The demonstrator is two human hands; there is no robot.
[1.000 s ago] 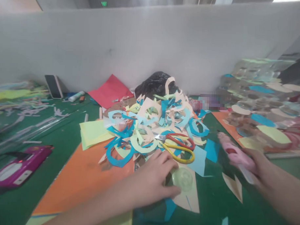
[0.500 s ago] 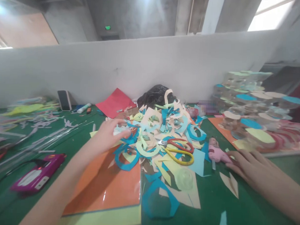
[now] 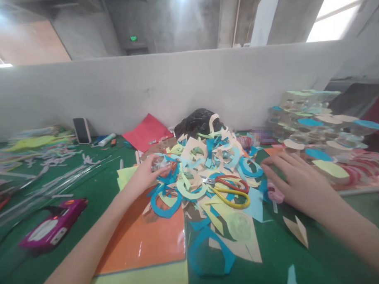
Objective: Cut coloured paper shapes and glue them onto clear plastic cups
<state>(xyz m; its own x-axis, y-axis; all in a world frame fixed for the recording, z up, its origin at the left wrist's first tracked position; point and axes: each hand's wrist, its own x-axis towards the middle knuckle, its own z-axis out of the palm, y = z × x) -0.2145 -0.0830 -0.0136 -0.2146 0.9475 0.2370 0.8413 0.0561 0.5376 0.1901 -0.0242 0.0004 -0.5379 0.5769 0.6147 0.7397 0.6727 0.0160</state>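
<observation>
My left hand (image 3: 144,176) reaches into the left edge of a heap of cut paper rings and scraps (image 3: 204,163). Its fingertips are pinched on a small clear round piece (image 3: 160,163), partly hidden among the scraps. My right hand (image 3: 292,183) hovers palm down with fingers spread and holds nothing. It is just above a pink glue gun (image 3: 274,194), which lies on the green mat. Scissors with red and yellow handles (image 3: 229,190) lie on the heap between my hands. A clear round lid (image 3: 239,226) rests on a beige paper scrap nearer to me.
An orange sheet (image 3: 142,239) lies in front of the heap. At the right stand rows of clear discs topped with paper (image 3: 326,134). A purple device (image 3: 51,228), a phone (image 3: 82,130), a glue stick (image 3: 107,139), red paper (image 3: 146,130) and a black bag (image 3: 196,121) lie around; a grey wall bounds the back.
My right hand set the pink glue gun down, then lifted and moved forward over it. My left hand left the clear lid and went to the heap's left edge, closing its fingers there.
</observation>
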